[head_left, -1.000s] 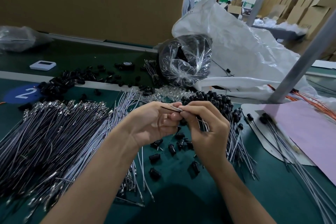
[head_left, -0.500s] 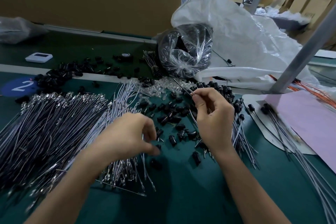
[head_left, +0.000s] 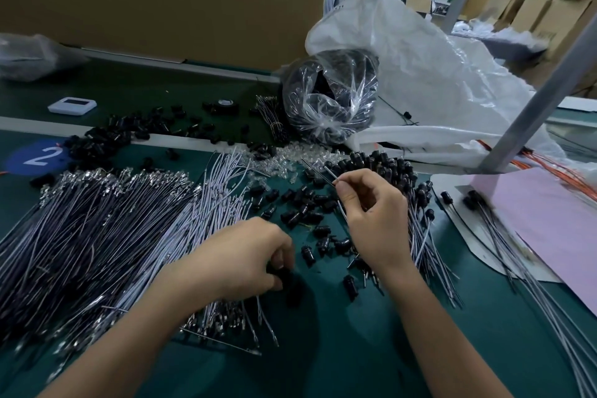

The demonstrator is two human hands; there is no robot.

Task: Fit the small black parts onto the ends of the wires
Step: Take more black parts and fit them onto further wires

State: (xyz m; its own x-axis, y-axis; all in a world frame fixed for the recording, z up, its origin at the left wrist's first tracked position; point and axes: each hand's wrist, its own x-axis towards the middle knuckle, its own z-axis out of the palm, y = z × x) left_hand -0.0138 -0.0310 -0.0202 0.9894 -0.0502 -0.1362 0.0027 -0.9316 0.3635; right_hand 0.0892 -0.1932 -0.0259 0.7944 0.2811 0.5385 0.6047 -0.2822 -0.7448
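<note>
Green worktop (head_left: 355,352). Left side: large wire pile (head_left: 97,229), fanned out. Centre, beyond the hands: loose black parts (head_left: 300,203), scattered.

Right hand (head_left: 374,216): grip pinches a thin wire (head_left: 323,171) between thumb and forefinger. The wire end juts out of the grip to the far left, above the scattered parts.

Left hand (head_left: 239,255), nearer: fingers curled, grip pinching one black part (head_left: 284,275) at the fingertips, partly hidden, low by the worktop at the pile's right edge. Part and wire end are apart.
</note>
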